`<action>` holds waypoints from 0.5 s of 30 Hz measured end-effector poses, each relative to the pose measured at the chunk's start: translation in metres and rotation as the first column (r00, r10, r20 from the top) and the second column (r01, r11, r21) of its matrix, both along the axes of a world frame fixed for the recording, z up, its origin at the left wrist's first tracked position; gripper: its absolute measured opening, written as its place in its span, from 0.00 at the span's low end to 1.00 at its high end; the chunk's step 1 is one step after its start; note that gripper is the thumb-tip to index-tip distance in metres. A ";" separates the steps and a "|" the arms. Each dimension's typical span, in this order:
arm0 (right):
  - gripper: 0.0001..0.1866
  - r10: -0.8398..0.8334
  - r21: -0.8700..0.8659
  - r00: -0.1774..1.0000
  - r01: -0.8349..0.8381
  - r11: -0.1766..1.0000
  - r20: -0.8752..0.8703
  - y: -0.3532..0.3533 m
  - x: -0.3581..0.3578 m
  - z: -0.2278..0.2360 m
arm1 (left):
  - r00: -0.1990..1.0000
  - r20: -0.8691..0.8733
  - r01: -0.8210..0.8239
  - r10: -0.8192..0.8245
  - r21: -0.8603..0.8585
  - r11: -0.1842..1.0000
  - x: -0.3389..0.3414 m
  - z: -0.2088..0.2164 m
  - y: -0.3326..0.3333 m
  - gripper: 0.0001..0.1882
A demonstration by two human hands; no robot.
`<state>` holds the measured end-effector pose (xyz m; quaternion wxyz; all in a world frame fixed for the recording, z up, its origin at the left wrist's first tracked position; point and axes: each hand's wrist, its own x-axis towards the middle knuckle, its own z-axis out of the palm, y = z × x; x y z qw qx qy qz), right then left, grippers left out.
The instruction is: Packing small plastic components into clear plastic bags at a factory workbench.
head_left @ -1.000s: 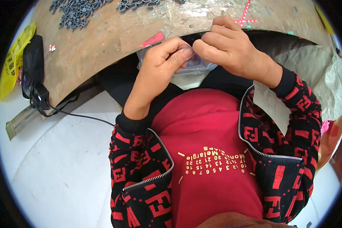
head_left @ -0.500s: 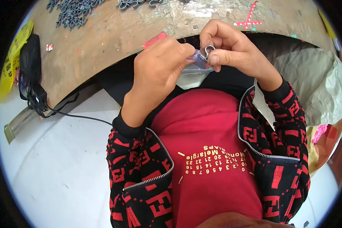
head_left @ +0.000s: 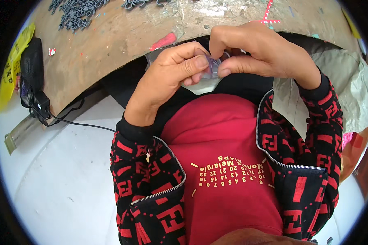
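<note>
My left hand (head_left: 167,77) and my right hand (head_left: 257,51) meet just below the edge of a worn wooden table (head_left: 122,36). Both pinch a small clear plastic bag (head_left: 212,69) between thumb and fingertips, above my lap. A small grey metal part shows faintly inside the bag. A white patch of the bag hangs under my thumbs. My sleeves are black with red block patterns, over a red top.
Piles of small grey metal clips (head_left: 75,14) lie at the table's far left, with more clips (head_left: 141,3) near the top middle. A red scrap (head_left: 162,41) lies near the table edge. A black charger with cable (head_left: 34,92) and a yellow bag (head_left: 12,69) sit left. Crumpled cloth (head_left: 351,90) lies right.
Both hands drew together and lower toward my chest. The fingers closed tighter around the clear bag, and the metal ring seen earlier at my right fingertips is now mostly covered.
</note>
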<state>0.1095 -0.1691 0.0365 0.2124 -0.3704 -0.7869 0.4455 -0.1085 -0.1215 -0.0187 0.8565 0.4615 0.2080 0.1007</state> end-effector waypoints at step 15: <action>0.19 -0.625 -0.613 0.404 0.178 0.770 -0.667 -0.029 -0.042 -0.060 | 0.923 0.224 -0.344 0.313 0.845 0.409 0.006 0.002 -0.006 0.05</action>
